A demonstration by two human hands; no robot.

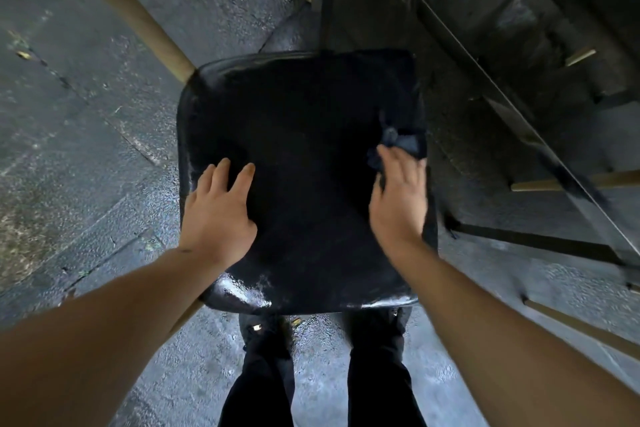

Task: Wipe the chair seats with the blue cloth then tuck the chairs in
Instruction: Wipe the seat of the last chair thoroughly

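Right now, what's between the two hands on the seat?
In the head view, only bare black seat lies between the left hand and the right hand. The blue cloth sits under the right hand's fingertips, not between them.

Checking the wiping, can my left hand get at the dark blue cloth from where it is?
Probably yes: the left hand lies flat on the black seat, nothing between it and the dark blue cloth under the right hand.

Dim, cool light leaves the glossy black chair seat (pixel 304 177) nearly featureless but for white glare along its near edge, while wide-angle distortion bends the frame's edges and the right hand (pixel 398 198) blurs softly.
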